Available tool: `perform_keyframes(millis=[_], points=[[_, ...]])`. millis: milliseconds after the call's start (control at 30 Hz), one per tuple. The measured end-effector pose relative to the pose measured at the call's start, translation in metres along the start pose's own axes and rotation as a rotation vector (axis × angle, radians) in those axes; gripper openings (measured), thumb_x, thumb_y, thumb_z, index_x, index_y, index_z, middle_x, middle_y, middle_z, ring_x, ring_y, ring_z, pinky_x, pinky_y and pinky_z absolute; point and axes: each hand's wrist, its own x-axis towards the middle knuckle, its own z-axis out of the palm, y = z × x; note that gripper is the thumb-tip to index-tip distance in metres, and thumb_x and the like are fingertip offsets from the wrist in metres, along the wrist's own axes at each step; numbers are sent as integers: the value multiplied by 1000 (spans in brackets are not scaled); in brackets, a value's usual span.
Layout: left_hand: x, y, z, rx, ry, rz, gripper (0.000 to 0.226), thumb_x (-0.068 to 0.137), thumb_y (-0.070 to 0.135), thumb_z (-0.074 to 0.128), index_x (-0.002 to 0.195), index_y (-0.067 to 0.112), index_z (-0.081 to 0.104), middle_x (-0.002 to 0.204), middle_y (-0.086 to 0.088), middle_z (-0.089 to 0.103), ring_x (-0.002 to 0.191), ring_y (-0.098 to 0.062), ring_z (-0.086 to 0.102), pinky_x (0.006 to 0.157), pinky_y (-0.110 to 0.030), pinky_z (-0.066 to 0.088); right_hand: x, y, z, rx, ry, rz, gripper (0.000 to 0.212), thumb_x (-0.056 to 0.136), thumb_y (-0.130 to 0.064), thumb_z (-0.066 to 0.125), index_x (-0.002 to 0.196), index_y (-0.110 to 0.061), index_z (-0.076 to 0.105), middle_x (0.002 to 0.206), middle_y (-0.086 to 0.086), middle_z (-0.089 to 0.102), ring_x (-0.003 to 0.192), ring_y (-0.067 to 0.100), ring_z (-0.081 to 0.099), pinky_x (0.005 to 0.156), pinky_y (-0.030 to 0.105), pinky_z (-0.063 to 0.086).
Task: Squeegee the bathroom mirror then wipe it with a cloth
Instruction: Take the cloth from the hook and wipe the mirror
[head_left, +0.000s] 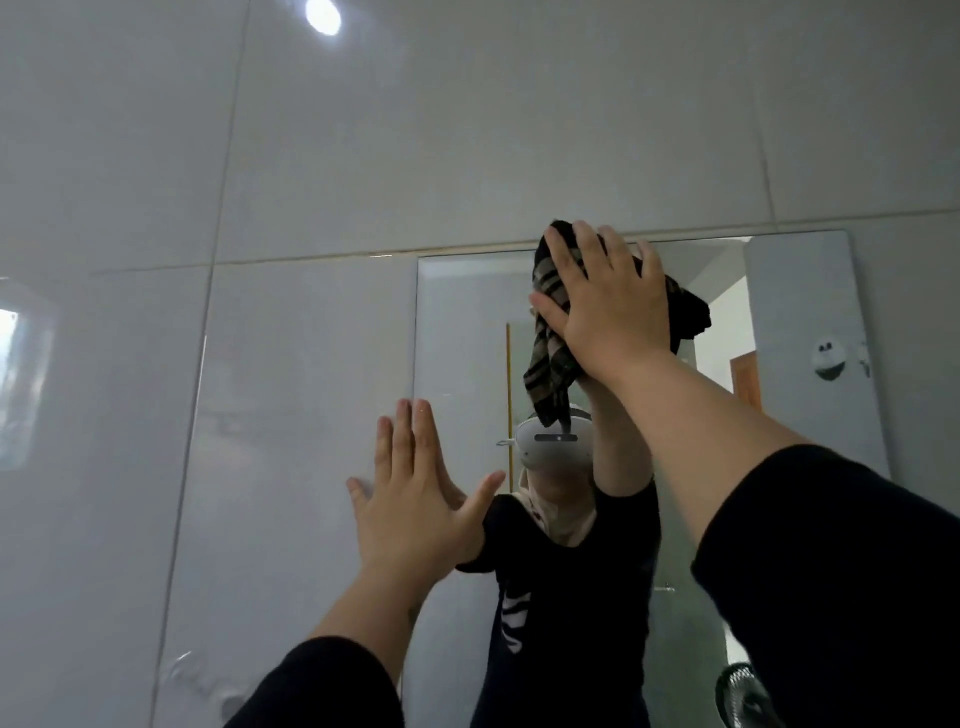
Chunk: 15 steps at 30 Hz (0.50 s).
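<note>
The bathroom mirror (467, 332) hangs on the tiled wall, filling the middle and right of the view. My right hand (608, 301) presses a dark checked cloth (553, 358) flat against the glass near the mirror's top edge; a loose end of the cloth hangs down below the palm. My left hand (415, 499) lies flat with fingers spread over the mirror's left edge, holding nothing. The squeegee is not in view. The mirror reflects a person in a dark top with an arm raised.
Glossy grey wall tiles (291, 405) surround the mirror. A ceiling light glare (323, 16) shows at the top. A white round fitting (829, 359) and a dark fan (743, 696) appear reflected at the mirror's right side.
</note>
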Motion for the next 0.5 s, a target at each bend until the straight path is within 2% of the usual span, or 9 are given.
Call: perform_keyframes(millis=[167, 367, 500], points=[[0, -1, -5, -14, -60, -35, 103, 72, 88, 19, 133, 32, -42, 148, 15, -40, 140, -9, -30, 115, -59, 12, -11, 48, -6, -4, -63, 53, 68, 94, -60, 20, 152, -28, 6, 159, 4, 14, 146, 25, 9, 116, 53, 5], [-2, 0, -6, -58, -86, -28, 104, 69, 90, 22, 126, 37, -47, 143, 19, -45, 135, -6, -36, 116, -57, 12, -15, 102, -10, -51, -66, 168, 68, 92, -63, 20, 149, -27, 15, 151, 6, 27, 146, 27, 11, 114, 56, -3], [-2, 2, -4, -65, -82, -29, 105, 69, 90, 22, 129, 37, -46, 142, 20, -46, 135, -6, -37, 117, -56, 13, -22, 136, -11, -68, -67, 273, 69, 92, -64, 19, 150, -26, 16, 153, 8, 27, 146, 27, 9, 114, 58, -2]])
